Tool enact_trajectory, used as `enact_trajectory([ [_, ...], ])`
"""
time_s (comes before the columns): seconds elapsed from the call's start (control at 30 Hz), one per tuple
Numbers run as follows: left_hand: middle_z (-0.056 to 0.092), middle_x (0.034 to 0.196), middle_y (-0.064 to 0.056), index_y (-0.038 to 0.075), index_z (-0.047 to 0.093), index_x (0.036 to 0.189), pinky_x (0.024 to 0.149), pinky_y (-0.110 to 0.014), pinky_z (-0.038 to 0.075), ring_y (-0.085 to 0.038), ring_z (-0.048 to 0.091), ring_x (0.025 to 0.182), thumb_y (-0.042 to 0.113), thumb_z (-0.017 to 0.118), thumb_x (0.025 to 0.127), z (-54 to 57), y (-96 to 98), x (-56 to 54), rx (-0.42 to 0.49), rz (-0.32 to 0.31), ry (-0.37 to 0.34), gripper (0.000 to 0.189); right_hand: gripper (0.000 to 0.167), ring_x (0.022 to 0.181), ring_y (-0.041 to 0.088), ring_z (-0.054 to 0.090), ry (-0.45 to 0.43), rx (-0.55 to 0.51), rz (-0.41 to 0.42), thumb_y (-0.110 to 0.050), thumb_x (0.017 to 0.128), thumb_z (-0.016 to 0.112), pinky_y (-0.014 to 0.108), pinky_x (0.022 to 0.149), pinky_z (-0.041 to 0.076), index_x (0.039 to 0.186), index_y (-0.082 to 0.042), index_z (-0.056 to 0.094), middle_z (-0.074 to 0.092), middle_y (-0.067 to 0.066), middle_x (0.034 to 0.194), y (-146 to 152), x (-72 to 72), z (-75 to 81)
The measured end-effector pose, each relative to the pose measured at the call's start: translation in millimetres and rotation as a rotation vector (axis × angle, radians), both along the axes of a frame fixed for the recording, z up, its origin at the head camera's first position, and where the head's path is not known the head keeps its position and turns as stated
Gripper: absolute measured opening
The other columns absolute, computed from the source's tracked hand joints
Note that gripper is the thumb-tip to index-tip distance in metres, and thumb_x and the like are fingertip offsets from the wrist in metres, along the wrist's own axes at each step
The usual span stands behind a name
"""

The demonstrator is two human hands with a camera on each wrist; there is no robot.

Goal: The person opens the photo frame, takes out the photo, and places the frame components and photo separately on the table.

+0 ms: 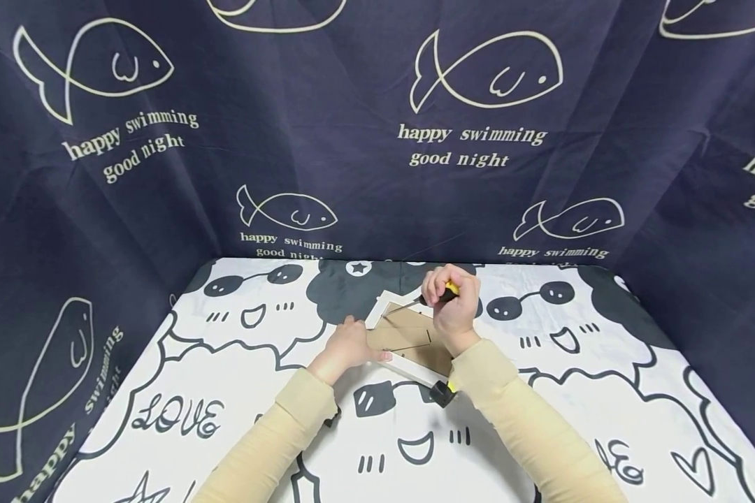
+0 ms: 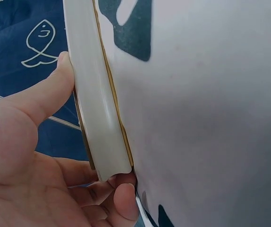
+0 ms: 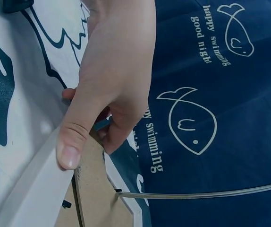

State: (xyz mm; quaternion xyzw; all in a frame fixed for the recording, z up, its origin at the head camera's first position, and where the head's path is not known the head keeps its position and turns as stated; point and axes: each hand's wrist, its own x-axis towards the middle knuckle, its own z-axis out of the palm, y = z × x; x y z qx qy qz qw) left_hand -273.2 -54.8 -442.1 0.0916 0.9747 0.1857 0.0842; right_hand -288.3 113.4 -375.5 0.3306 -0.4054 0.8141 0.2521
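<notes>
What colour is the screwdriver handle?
The screwdriver handle is yellow and black, best seen in the head view.

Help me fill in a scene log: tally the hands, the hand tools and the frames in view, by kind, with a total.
Hands: 2 (left hand, right hand)
Hand tools: 1 (screwdriver)
Frames: 1 (white frame with brown backing)
Total: 4

screwdriver handle (image 1: 447, 296) partly covered, sleeves (image 1: 541, 426) cropped

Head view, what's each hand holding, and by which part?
The right hand grips the yellow-and-black screwdriver by its handle; the left hand holds the white, brown-backed frame by its left corner.
</notes>
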Motion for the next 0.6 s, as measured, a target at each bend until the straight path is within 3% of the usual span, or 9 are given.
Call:
enact_trajectory([
  [0.33, 0.052, 0.112, -0.024, -0.011, 0.056, 0.119, 0.074, -0.042, 0.053, -0.034, 0.059, 0.091, 0.059, 0.078, 0.065, -0.3, -1.8, 0.5, 0.014, -0.001, -0.003, 0.090, 0.036, 0.037, 0.015, 0.028, 0.045, -0.005, 0.039, -0.013, 0.087, 0.036, 0.026, 0.035, 0.021, 0.053, -0.002, 0.030, 0.033, 0.004, 0.044, 8, 10.6, 11.3],
  [0.6, 0.052, 0.115, -0.025, -0.011, 0.055, 0.120, 0.075, -0.043, 0.053, -0.034, 0.059, 0.093, 0.058, 0.077, 0.066, 0.9, -1.7, 1.3, 0.021, -0.004, -0.006, 0.091, 0.038, 0.038, 0.015, 0.032, 0.150, 0.155, 0.001, -0.007, 0.089, 0.031, 0.025, 0.038, 0.026, 0.051, -0.001, 0.031, 0.034, 0.005, 0.045, 20, 27.5, 23.7],
])
